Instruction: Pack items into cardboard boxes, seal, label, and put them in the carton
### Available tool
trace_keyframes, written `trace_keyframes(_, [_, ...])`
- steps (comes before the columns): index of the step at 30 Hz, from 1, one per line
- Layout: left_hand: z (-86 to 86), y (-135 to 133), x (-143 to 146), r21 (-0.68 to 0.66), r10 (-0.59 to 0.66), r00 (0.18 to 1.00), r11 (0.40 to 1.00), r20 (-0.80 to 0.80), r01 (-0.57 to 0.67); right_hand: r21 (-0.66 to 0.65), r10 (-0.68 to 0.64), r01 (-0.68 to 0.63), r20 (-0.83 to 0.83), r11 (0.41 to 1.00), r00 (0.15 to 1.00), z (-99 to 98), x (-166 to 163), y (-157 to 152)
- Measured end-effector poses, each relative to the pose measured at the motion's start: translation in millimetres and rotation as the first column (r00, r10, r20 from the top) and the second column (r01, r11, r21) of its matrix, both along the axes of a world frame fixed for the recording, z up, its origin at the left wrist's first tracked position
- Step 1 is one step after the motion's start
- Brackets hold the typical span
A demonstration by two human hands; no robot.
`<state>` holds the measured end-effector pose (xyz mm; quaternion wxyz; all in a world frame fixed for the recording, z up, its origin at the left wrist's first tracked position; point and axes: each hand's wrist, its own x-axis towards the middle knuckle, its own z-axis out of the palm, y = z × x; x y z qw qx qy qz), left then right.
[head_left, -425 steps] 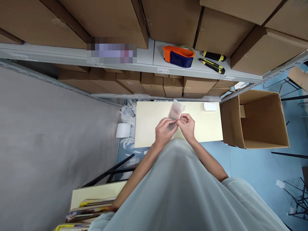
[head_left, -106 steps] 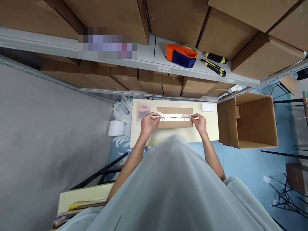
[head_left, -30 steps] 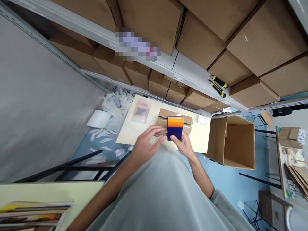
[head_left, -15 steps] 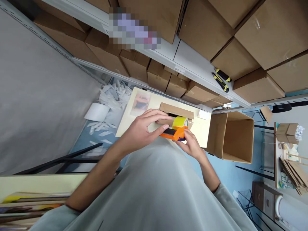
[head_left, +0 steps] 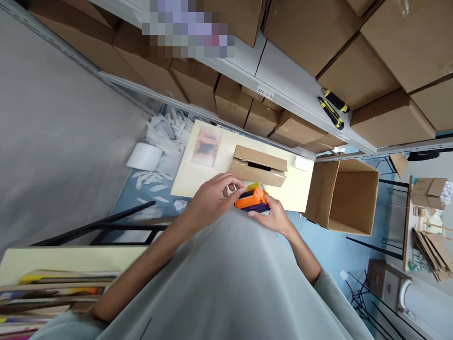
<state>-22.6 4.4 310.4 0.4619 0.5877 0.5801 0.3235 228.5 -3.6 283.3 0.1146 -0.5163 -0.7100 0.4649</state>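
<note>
My right hand (head_left: 274, 216) grips an orange and dark blue tape dispenser (head_left: 252, 202) with a roll of yellow tape (head_left: 253, 187) in it, held close to my body. My left hand (head_left: 220, 194) is at the dispenser's left end, thumb and forefinger pressed together. What lies in that pinch is too small to make out. Just beyond the dispenser, a cardboard box (head_left: 244, 171) rests on a cream table (head_left: 226, 141), a dark gap showing between its top flaps.
Shelves of cardboard boxes (head_left: 231, 101) run along the far side, with two utility knives (head_left: 331, 113) on the upper shelf. A large open carton (head_left: 320, 193) stands right of the table. A printed sheet (head_left: 207, 147) and a small white pad (head_left: 301, 163) lie on the table.
The dispenser has tilted and come slightly left and toward me, uncovering the box. My left hand's fingers, stretched out before, have closed into a pinch at its end.
</note>
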Motion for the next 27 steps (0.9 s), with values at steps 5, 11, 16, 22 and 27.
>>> trace_keyframes(5, [10.9,-8.8,-4.2,-0.073,0.039,0.999,0.997,0.002,-0.038,0.004,0.006,-0.006,-0.036,1.000,0.999,-2.1,-0.5,-8.5])
trace_keyframes(11, [21.3,-20.1,-6.1,0.001,0.041,0.999,0.999,0.006,-0.041,0.054,0.078,-0.078,-0.005,0.996,0.997,10.7,9.9,-15.7])
trace_keyframes(16, [37.2,-32.0,-3.6,0.220,0.047,0.999,0.975,-0.005,-0.045,0.218,0.164,-0.151,-0.040,0.964,0.986,26.4,23.2,-15.9])
trace_keyframes(22, [52.6,-47.1,-3.7,0.580,-0.023,0.999,0.813,-0.040,0.042,0.396,0.261,-0.221,-0.051,0.891,0.964,45.4,37.4,-18.5])
trace_keyframes(27, [56.2,-55.6,1.0,0.671,-0.054,0.991,0.731,-0.123,0.124,0.502,0.265,-0.205,-0.050,0.840,0.963,46.8,41.3,-18.4])
